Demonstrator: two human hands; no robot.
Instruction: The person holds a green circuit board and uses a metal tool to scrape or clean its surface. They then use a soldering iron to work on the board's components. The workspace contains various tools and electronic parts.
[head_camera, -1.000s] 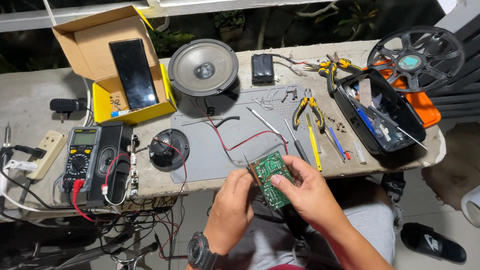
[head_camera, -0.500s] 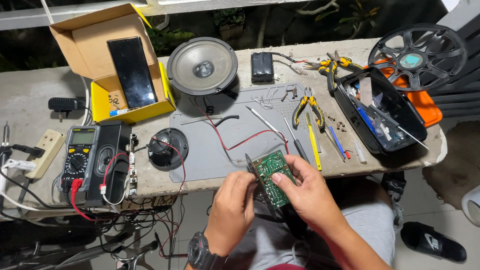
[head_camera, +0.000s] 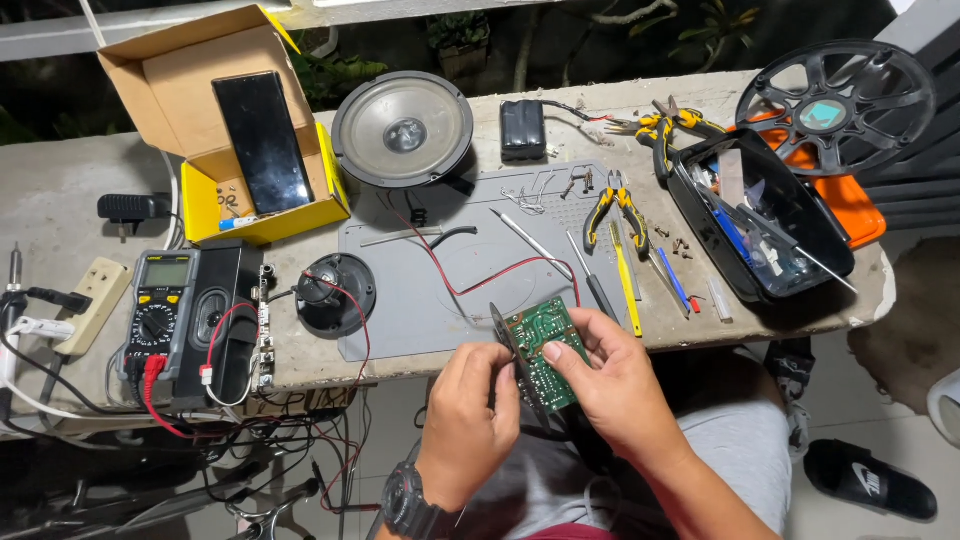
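Two hands meet over a small green circuit board (head_camera: 545, 350), held just past the near edge of the rough concrete surface (head_camera: 60, 215), above the person's lap. Largest on that surface is a flat grey rubber mat (head_camera: 470, 275), rectangular, with a red wire (head_camera: 500, 272) looping across it toward the board. Behind the mat lies a round speaker (head_camera: 403, 130) with a smooth grey cone, and to its left an open cardboard box (head_camera: 215, 120) with yellow sides holds a glossy black phone (head_camera: 263, 140). On the right sits a black plastic tray (head_camera: 765, 215) full of small tools, next to a round spoked black grille (head_camera: 835, 105). A yellow-edged meter (head_camera: 160, 310) rests at the left, and yellow-handled pliers (head_camera: 612, 205) lie on the mat. The left hand (head_camera: 465, 425) pinches the board's left edge; the right hand (head_camera: 610, 385) clamps its right side, thumb pressed flat on the green face.
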